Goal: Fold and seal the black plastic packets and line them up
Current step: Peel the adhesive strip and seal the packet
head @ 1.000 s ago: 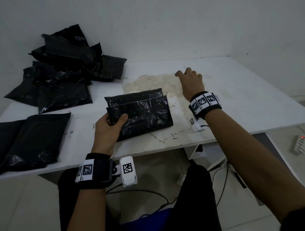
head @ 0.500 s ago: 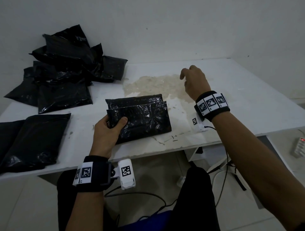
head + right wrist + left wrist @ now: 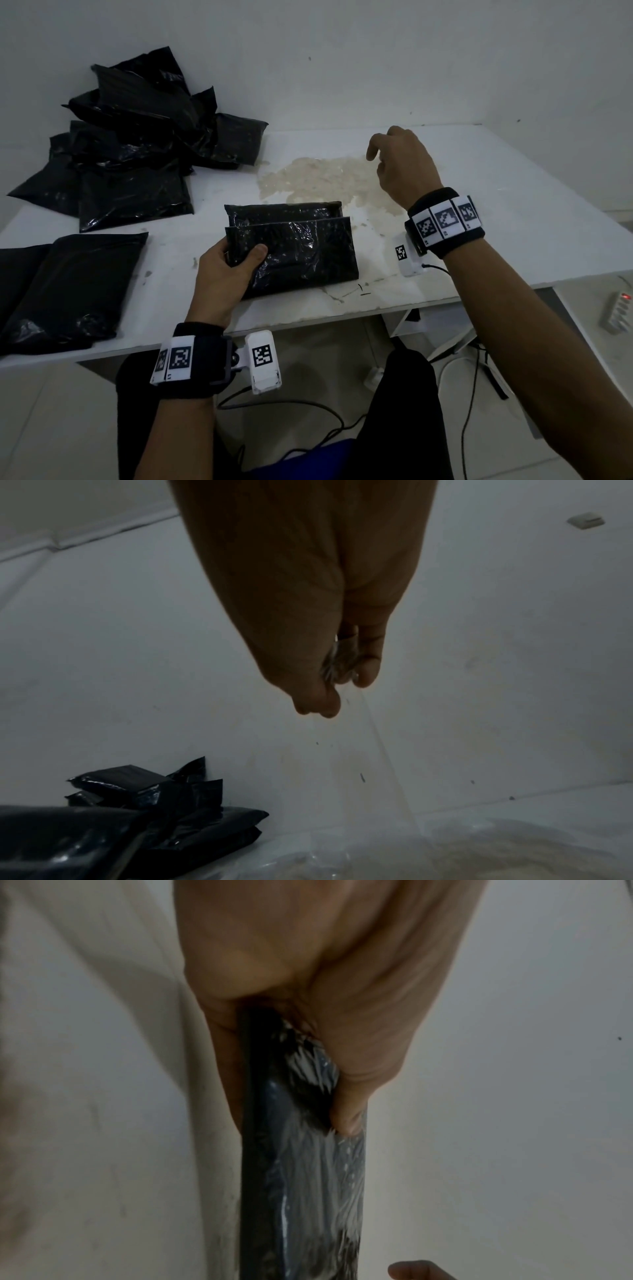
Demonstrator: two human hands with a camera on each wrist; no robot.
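While the left hand grips its left end, thumb on top, the folded black packet lies long axis left-right near the table's front edge; the right hand hovers beyond it, pinching a clear strip.

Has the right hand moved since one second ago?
Yes. The right hand lay flat on the pale patch of clear strips; now it is lifted above the patch's right edge, fingers curled, pinching a clear strip.
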